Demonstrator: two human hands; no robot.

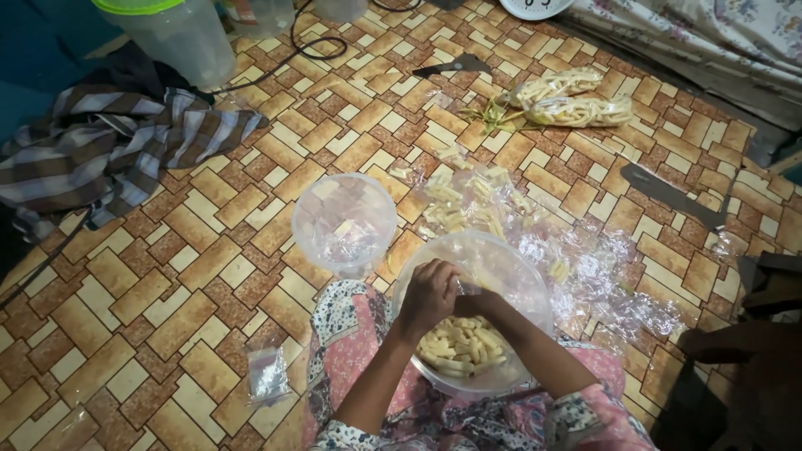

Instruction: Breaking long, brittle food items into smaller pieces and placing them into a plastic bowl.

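A clear plastic bowl (518, 276) rests on my lap, with pale yellow snack sticks (464, 347) piled in its bottom. Both hands meet above the bowl. My left hand (430, 294) is curled into a fist around what looks like a small clear plastic bag (464, 285). My right hand (483, 304) touches it from the right and is mostly hidden behind the left, so its fingers do not show.
A clear round container (344, 221) sits left of the bowl. Loose clear bags with snack sticks (468, 205) litter the patterned floor. Two filled bags (576, 102), two flat blades (455, 65) (672, 196), a striped cloth (109, 142), a green-lidded jar (180, 33) and a small bag (267, 376) lie around.
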